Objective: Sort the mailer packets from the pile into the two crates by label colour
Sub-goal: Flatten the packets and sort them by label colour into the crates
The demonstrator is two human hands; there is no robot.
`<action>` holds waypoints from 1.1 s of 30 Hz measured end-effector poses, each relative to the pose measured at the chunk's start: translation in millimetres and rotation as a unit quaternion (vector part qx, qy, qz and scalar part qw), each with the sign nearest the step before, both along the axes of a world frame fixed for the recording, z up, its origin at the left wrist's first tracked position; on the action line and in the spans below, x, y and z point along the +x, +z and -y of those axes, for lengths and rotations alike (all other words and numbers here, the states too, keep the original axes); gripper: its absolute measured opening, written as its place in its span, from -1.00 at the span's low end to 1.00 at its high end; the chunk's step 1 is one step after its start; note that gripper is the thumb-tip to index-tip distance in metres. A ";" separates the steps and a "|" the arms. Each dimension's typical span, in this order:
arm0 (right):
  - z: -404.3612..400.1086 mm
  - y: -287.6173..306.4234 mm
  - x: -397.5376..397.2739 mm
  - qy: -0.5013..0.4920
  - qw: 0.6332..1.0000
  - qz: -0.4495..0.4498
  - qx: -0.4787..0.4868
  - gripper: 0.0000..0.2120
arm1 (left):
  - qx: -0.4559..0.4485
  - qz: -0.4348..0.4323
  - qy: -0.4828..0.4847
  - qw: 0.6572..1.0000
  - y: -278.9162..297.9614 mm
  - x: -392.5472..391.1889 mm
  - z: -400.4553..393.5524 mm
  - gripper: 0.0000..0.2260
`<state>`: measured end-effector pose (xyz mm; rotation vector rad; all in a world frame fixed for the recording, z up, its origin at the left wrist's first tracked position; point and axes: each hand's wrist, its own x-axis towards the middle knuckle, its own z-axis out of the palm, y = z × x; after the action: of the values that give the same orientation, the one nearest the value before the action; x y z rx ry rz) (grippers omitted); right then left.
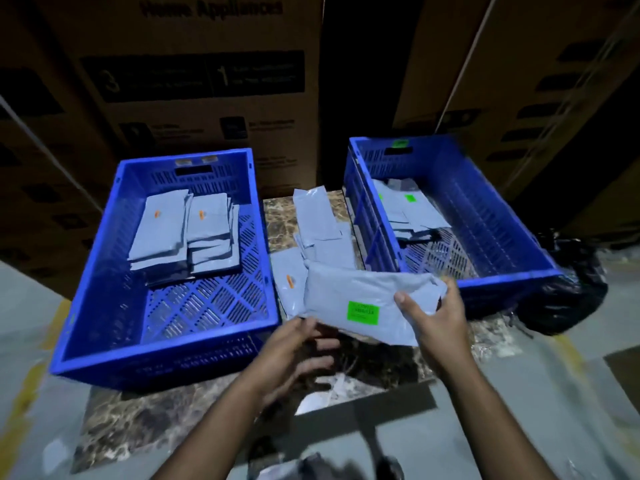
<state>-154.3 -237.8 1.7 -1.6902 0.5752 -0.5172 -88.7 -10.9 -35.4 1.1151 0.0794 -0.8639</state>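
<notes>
My left hand [298, 344] props the near edge of a grey plastic mailer packet with a green label [367, 303], fingers loosely curled beneath it. My right hand [438, 320] pinches its right end, thumb on top. I'd swing it right, over the rim of the blue slotted plastic crate [485, 220] holding green-labelled packets, and lay it flat. Orange labels belong in the left blue crate [104, 271].

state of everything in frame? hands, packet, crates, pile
left hand: fingers under the held packet's near edge, blurred
right hand: grips the held packet's right end
held packet: off the floor, green label up
left crate: holds stacked orange-label packets
right crate: holds green-label packets
pile: unsorted packets left between the crates
</notes>
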 end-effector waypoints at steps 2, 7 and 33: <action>1.7 -19.2 -16.4 0.036 0.999 -0.028 -0.023 -0.66 | -0.001 -0.021 0.089 0.996 -14.2 -19.0 5.7 -0.66; 20.5 -98.1 -45.3 0.147 0.972 -0.171 -0.065 -0.55 | 0.111 -0.034 0.225 0.967 -68.1 -63.7 16.1 -0.76; -23.9 -211.3 -9.5 0.335 0.825 -0.245 -0.385 -0.30 | 0.581 0.473 -0.227 0.622 -156.2 -37.4 10.5 -0.37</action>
<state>-163.7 -214.0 -209.7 -2.6689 0.0585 0.2730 -126.0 -21.3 -191.5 2.8236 -0.6593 -0.4612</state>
